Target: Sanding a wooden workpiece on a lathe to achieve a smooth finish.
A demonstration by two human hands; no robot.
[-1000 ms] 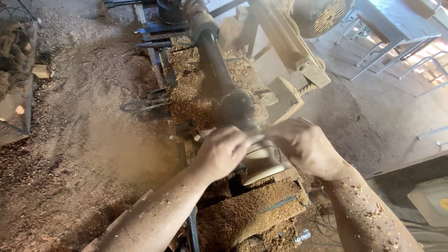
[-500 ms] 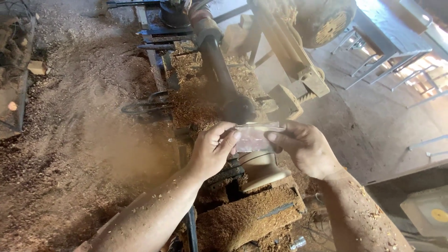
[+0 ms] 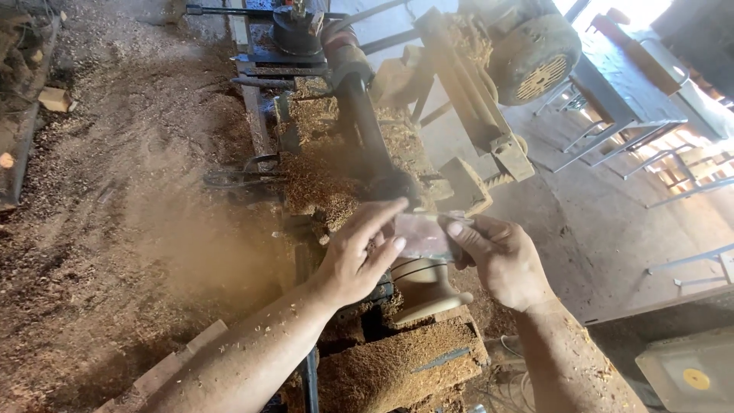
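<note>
We see both hands over a wood lathe [image 3: 359, 130] heaped with shavings: the left hand [image 3: 358, 256] has its fingers spread, their tips resting on one end of a pinkish strip of sandpaper [image 3: 422, 233], while the right hand [image 3: 501, 260] pinches the other end between thumb and fingers. The strip is stretched between them just above the pale turned wooden piece [image 3: 424, 287], which sits on the lathe right under the hands. Sawdust [image 3: 115, 229] covers the floor to the left.
</note>
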